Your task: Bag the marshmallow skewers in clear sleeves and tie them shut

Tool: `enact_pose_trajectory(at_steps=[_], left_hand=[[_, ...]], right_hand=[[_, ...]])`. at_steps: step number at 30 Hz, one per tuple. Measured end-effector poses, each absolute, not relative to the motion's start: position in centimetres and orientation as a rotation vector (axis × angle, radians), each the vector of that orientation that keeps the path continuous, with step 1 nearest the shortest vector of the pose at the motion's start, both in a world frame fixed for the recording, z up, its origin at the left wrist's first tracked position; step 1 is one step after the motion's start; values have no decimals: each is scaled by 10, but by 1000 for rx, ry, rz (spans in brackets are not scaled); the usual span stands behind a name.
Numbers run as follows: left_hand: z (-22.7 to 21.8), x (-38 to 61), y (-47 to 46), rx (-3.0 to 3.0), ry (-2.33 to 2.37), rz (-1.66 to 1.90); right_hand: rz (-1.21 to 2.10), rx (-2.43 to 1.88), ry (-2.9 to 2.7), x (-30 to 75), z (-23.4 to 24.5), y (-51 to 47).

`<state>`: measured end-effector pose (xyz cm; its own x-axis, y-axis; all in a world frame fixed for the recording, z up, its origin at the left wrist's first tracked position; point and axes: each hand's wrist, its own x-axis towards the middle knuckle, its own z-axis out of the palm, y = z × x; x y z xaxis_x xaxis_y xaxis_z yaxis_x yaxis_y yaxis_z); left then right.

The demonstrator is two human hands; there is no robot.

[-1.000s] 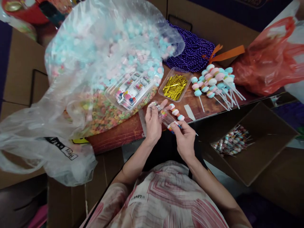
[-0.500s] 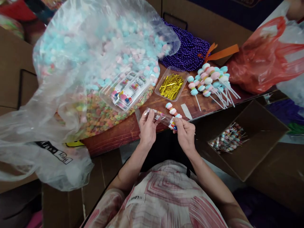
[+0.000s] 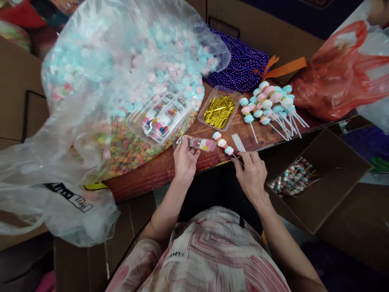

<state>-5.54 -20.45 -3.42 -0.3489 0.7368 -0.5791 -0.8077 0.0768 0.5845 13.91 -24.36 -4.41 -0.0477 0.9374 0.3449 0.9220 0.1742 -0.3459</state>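
My left hand [image 3: 185, 160] pinches a clear printed plastic bag [image 3: 202, 143] near the table's front edge. The bag lies sideways, its far end close to a candy skewer [image 3: 221, 143] of pastel marshmallows and gummy rings. My right hand [image 3: 251, 170] has its fingers closed on the white stick of that skewer. Behind the hands, a clear tray holds a stack of printed bags [image 3: 165, 117], and a second tray holds gold twist ties [image 3: 221, 111]. More candy skewers [image 3: 270, 101] are piled at the right, sticks toward me.
A large clear bag of marshmallows [image 3: 146, 52] covers the left, with gummy rings [image 3: 130, 150] below it. Purple bead strings [image 3: 237, 61] lie at the back. A red plastic bag [image 3: 328, 77] is at right. Below the table edge, a cardboard box [image 3: 337, 178] contains wrapped skewers [image 3: 293, 178].
My right hand has let go of the plastic bag, moved right and taken the skewer's stick. My left hand keeps the bag and has shifted slightly left.
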Motion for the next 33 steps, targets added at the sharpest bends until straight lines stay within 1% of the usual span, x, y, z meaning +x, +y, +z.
enact_pose_trajectory(at_steps=[5, 10, 13, 17, 24, 33], left_hand=[[-38, -58, -201, -98, 1111, 1650], [-43, -57, -197, -64, 1164, 1720], [-44, -55, -196, 16, 1211, 1729], [-42, -53, -198, 96, 1236, 1726], [-40, -56, -198, 129, 1235, 1712], [-46, -63, -195, 276, 1250, 1759]], right_hand=[[241, -1681, -1834, 134, -56, -243], [519, -1452, -1581, 138, -39, -248], [639, -1394, -1514, 141, -27, -259], [613, -1350, -1577, 142, -19, -270], [512, -1249, -1766, 149, -20, -267], [575, -1251, -1929, 164, -9, -264]])
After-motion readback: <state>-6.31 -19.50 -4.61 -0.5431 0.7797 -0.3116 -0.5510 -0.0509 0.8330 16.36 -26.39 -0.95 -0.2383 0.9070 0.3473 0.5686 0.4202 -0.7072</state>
